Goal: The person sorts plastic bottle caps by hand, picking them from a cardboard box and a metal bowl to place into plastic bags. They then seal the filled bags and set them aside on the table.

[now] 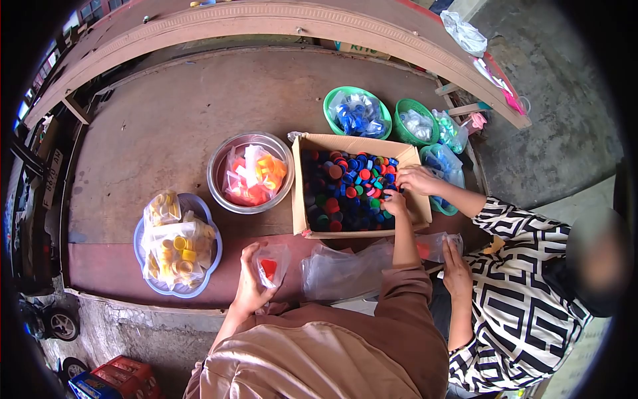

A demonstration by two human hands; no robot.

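My left hand is closed around a small clear plastic bag with red bottle caps inside. Its fingers press the bag's left side, just above the table's front edge. Over the right part of a cardboard box, my right hand reaches down among loose bottle caps in red, blue, green and black. The thumb and fingers look slightly apart at the caps, and I see nothing held in them. A stack of flat clear plastic bags lies between my forearms, in front of the box.
A co-worker's hand is in the box, the other beside a clear bag. Left of the box stand a metal bowl and a lavender basin of bagged caps. Green baskets stand behind. A wooden rail crosses the back.
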